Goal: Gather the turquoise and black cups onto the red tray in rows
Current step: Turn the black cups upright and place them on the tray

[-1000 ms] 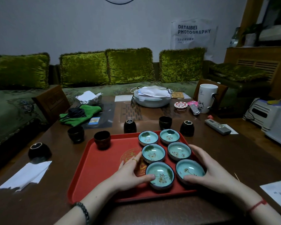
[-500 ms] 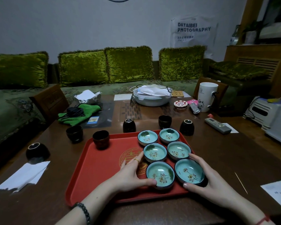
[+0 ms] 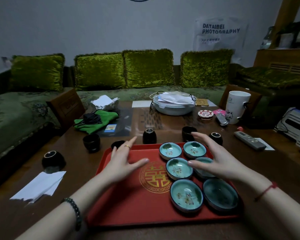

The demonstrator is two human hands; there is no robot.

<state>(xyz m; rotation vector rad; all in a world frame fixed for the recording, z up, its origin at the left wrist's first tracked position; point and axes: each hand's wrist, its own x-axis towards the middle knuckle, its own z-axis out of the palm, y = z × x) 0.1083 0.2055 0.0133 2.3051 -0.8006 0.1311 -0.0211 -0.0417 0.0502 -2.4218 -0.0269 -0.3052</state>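
We count six turquoise cups (image 3: 179, 168) on the right half of the red tray (image 3: 128, 205), set in three rows of two and touching or nearly touching one another. The right hand (image 3: 215, 161) hovers over the middle row with its fingers spread wide and holds nothing; it hides most of the right-hand cup of that row. The left hand (image 3: 123, 163) floats above the tray's bare left half, also spread wide and empty, with a ring on one finger. Behind its fingers, at the tray's far left corner, sits one black cup (image 3: 117, 144); we cannot tell whether it stands on the tray or just off it. Five more black cups (image 3: 91, 142) stand on the brown surface (image 3: 275, 170), in an arc beyond and to the left of the tray. Farther out we see a white napkin (image 3: 40, 185) at the left, a green cloth (image 3: 97, 122) and a remote (image 3: 249, 140).
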